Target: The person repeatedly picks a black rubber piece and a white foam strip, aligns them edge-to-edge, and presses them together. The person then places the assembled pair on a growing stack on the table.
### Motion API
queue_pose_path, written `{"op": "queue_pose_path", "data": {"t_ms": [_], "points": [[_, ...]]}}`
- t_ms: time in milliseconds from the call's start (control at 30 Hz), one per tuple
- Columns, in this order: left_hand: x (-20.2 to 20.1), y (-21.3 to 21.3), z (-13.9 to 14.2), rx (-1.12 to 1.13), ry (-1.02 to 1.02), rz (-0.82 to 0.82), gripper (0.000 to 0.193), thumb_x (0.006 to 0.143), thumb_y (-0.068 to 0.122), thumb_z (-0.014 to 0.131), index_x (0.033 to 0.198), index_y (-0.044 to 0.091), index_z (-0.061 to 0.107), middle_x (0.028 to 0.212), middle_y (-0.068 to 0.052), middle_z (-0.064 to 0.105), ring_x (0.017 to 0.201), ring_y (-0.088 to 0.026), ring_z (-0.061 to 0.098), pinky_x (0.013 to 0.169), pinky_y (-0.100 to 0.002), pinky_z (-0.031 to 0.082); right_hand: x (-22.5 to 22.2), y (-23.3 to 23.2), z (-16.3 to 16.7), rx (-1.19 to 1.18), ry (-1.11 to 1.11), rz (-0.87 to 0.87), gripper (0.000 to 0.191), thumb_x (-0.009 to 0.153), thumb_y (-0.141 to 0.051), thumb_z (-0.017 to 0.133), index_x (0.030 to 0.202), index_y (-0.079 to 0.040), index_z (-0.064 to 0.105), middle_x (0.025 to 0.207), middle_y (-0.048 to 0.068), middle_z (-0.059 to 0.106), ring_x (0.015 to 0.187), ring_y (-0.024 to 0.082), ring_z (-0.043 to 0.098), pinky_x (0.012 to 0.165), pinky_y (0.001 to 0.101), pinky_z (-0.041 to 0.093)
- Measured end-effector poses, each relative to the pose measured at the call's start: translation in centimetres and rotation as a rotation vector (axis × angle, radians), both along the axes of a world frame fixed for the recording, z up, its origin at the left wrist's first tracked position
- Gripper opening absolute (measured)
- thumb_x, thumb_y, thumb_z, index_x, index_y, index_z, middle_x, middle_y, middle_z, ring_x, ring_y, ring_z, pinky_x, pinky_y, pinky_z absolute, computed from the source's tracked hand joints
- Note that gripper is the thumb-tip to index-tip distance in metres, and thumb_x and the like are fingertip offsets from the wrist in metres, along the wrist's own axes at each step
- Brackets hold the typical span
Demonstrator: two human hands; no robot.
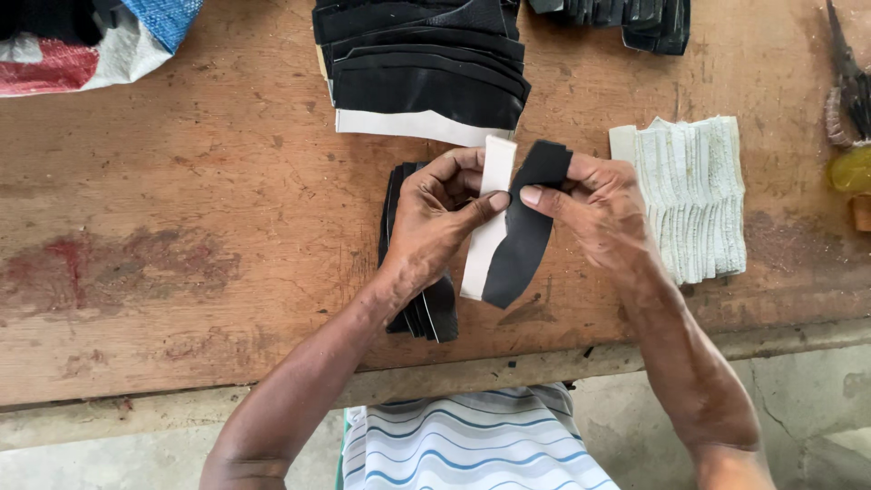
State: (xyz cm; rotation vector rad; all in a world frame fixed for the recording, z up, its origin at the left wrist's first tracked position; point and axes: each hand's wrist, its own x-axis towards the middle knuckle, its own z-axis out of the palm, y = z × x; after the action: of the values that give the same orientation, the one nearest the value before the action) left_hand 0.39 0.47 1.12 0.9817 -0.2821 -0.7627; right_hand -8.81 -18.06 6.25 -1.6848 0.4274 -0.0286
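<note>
Head cam, looking down: left hand (434, 218) pinches a white curved strip (485, 231), and the right hand (594, 213) is clamped on a black curved leather-like piece (524, 231) just beside it. A black stack (426, 308) sits under the left hand; a white ribbed stack (694, 195) lies just right of the right hand.

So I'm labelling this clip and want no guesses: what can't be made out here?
Head view only:
- Black stack under the left hand: mostly covered by hand and wrist.
- Where the white strip and black strip meet: fingers of both hands, right hand included, cover it.
- Scissors and yellow thing: cut by the right edge.
- Woven bag and top black pile: cut by the top edge.
</note>
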Motion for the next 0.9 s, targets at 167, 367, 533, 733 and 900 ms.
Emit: {"op": "queue_pose_path", "data": {"t_ms": [167, 367, 533, 733, 900], "points": [[0.0, 0.0, -0.1, 0.023, 0.035, -0.023, 0.039, 0.089, 0.006, 0.08, 0.124, -0.001, 0.066, 0.102, -0.008, 0.075, 0.093, -0.012, 0.072, 0.085, -0.027, 0.064, -0.6, 0.4, -0.5, 0.127, -0.045, -0.046, 0.021, 0.091, -0.001, 0.077, 0.112, 0.003, 0.075, 0.098, 0.012, 0.076, 0.087, 0.015, 0.071, 0.078, 0.0273, 0.062], [0.3, 0.0, -0.3, 0.112, -0.071, -0.08, 0.038, 0.086, 0.006, 0.081, 0.122, 0.001, 0.067, 0.105, -0.008, 0.077, 0.097, -0.013, 0.075, 0.09, -0.028, 0.066, -0.2, 0.3, 0.4, -0.068, 0.066, 0.006, 0.028, 0.086, -0.007, 0.078, 0.112, 0.0, 0.074, 0.097, 0.011, 0.078, 0.086, 0.014, 0.074, 0.076, 0.0272, 0.064], [0.3, -0.1, -0.2, 0.13, -0.102, -0.13, 0.038, 0.086, 0.006, 0.081, 0.122, 0.001, 0.068, 0.106, -0.01, 0.077, 0.097, -0.015, 0.075, 0.09, -0.03, 0.065, 0.1, -1.0, 1.9, -0.291, 0.148, 0.107, 0.024, 0.086, -0.013, 0.08, 0.104, 0.001, 0.074, 0.088, 0.009, 0.075, 0.079, 0.013, 0.072, 0.068, 0.0268, 0.063], [0.3, -0.1, -0.1, 0.167, -0.058, -0.075, 0.037, 0.087, 0.009, 0.08, 0.122, 0.001, 0.069, 0.106, -0.01, 0.078, 0.098, -0.015, 0.076, 0.089, -0.029, 0.066, 0.5, -1.2, 1.6, -0.294, 0.193, 0.122, 0.021, 0.086, -0.013, 0.08, 0.101, 0.001, 0.075, 0.083, 0.008, 0.075, 0.072, 0.011, 0.07, 0.061, 0.0258, 0.058], [0.2, -0.2, -0.2, 0.168, -0.118, -0.076, 0.038, 0.088, 0.008, 0.08, 0.123, -0.001, 0.067, 0.11, -0.011, 0.077, 0.103, -0.015, 0.075, 0.093, -0.029, 0.065, 0.6, -1.1, 1.1, -0.208, 0.17, 0.132, 0.022, 0.086, -0.01, 0.079, 0.104, 0.002, 0.074, 0.089, 0.008, 0.076, 0.08, 0.01, 0.071, 0.07, 0.0232, 0.061]]}}
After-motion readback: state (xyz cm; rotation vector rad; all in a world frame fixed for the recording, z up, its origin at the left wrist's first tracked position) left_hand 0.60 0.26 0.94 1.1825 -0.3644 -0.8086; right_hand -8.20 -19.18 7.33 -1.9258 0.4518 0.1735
